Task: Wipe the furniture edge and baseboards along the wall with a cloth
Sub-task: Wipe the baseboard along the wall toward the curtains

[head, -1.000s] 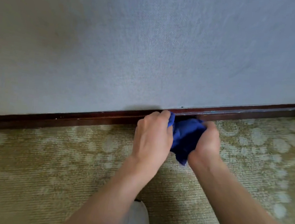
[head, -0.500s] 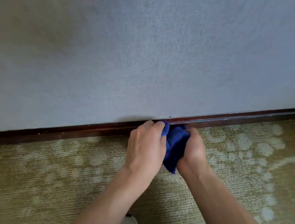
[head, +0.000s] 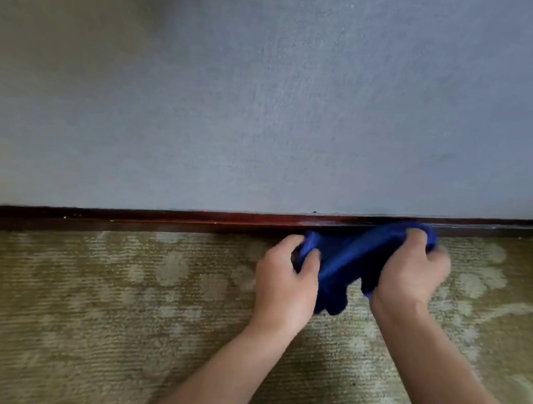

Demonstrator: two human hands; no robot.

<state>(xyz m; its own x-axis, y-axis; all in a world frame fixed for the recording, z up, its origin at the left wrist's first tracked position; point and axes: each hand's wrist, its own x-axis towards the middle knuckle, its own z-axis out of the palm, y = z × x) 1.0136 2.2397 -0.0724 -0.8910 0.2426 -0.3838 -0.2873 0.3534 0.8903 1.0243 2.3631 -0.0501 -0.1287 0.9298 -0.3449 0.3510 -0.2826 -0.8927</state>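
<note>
Head view looks down on a crumpled dark blue cloth (head: 348, 261) bunched against the dark red-brown wooden baseboard (head: 163, 220), which runs along the foot of the wall and serves as the landmark for everything else. The cloth's upper edge touches the baseboard's face, and its loose lower fold hangs down from the baseboard onto the floor between the two wrists.

On the cloth's left end, the left hand (head: 286, 280) grips a gathered wad, fingers curled round it with the thumb pressed on top. On the cloth's right end, just below the baseboard, the right hand (head: 411, 274) grips the other end, fingers curled over the fabric; this hand is somewhat blurred. Both bare forearms reach toward the baseboard from the lower edge of the frame.

Above the baseboard rises a pale grey textured wall (head: 271, 86), meeting its top edge. Below the baseboard lies an olive-green carpet with a pale blotchy pattern (head: 98, 299), running right up to its lower edge. The cloth and the right hand cover the stretch of baseboard behind them; to either side of the hands it shows bare, with small pale scuffs along its top edge to the left
</note>
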